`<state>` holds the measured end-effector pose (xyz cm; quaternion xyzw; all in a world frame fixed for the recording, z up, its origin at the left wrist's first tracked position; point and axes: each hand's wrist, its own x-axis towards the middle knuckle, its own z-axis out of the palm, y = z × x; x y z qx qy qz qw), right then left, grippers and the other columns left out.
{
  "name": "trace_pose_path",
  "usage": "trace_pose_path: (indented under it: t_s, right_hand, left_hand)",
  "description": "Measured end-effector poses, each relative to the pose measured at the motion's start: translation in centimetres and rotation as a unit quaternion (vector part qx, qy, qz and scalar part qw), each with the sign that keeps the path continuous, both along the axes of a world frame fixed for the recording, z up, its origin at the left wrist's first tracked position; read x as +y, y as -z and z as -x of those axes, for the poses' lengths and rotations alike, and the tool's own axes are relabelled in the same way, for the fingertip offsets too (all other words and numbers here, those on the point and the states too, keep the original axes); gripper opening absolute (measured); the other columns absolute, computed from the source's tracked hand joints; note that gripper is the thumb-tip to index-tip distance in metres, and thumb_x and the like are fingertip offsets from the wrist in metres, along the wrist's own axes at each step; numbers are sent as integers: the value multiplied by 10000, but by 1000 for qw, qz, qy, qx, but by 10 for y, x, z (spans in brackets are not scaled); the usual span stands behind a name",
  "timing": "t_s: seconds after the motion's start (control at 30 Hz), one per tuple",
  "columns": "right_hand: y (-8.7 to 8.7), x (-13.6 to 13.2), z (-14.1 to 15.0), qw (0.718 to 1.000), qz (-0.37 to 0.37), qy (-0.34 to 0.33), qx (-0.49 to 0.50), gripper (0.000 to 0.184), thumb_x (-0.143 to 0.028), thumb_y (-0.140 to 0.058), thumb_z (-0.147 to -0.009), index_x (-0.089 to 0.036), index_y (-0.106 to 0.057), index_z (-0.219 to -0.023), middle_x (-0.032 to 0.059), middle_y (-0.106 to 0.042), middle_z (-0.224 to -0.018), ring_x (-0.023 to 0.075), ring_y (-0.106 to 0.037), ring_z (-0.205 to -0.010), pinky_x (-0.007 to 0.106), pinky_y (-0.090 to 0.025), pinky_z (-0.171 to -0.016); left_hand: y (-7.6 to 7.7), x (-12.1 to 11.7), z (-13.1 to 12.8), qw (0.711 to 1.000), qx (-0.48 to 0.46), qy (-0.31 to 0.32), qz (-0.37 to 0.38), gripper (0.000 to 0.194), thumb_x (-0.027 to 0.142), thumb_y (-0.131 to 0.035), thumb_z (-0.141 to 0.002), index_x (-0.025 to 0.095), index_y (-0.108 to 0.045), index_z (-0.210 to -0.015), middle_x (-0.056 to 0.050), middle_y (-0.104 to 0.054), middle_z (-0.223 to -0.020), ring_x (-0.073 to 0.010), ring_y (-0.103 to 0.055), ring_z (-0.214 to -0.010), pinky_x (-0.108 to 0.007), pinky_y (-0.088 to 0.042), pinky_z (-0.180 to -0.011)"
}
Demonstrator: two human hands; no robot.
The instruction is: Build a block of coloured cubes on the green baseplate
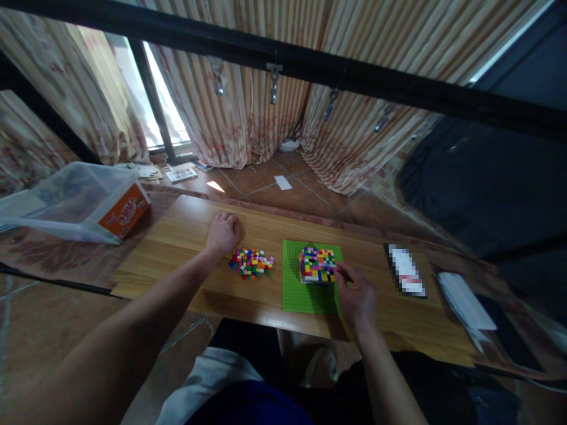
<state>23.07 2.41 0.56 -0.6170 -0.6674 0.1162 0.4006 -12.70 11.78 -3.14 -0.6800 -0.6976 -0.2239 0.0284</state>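
Observation:
A block built of multicoloured toy bricks (318,264) stands on a green studded baseplate (295,299). At its right side is my right hand (358,295), with thumb and forefinger drawn together against the block's edge. Whatever small piece may be between those fingertips is too small to make out. My left hand (223,232) rests on the wooden table, its fingers curled in, and no object shows in it. Just to its lower right lies a loose pile of small coloured bricks (251,263), apart from the baseplate.
The low wooden table (261,301) spans the view. A blurred-out phone-like item (405,270) lies on its right part. To the left stands a clear plastic bin (84,203) with an orange label. A dark metal bar (248,50) with hanging clips crosses above, before striped curtains (248,118).

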Motion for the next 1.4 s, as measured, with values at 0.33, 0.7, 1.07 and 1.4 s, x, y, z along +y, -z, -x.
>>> trace_pose_path:
  t_s: [0.33,0.7,1.07,1.4]
  right_hand:
    - [-2,3,5,996,-27,-12,-80,338,-305,-480,-904,-167,-662,-1153,108,-718,-940,217,-674,-811,367,-528,-762]
    - [-1,1,5,997,-39,-6,-59,351,-330,-475,-922,-177,-640,-1192,106,-717,-949,219,-680,-827,379,-540,-771]
    - [12,13,2,977,39,57,200,426,-385,-688,-736,-145,-666,-1087,77,-697,-865,190,-654,-746,377,-541,-743]
    - [21,22,-6,914,123,46,384,406,-327,-808,-566,-190,-703,-934,13,-693,-812,163,-639,-782,369,-521,-813]
  left_hand:
    - [-2,-1,-1,1000,4,0,6,231,173,-447,-843,179,-645,-963,-126,-652,-1077,-289,-548,-1060,-423,-446,-955]
    - [0,0,0,1000,5,-1,7,243,180,-441,-849,178,-650,-974,-126,-655,-1085,-298,-548,-1062,-438,-444,-960]
    - [1,0,-1,1000,10,-2,2,266,187,-412,-871,163,-653,-981,-131,-653,-1090,-286,-554,-1067,-414,-441,-972]
    - [0,0,-1,1000,11,0,7,261,175,-427,-861,158,-656,-985,-131,-654,-1106,-286,-552,-1071,-420,-444,-970]
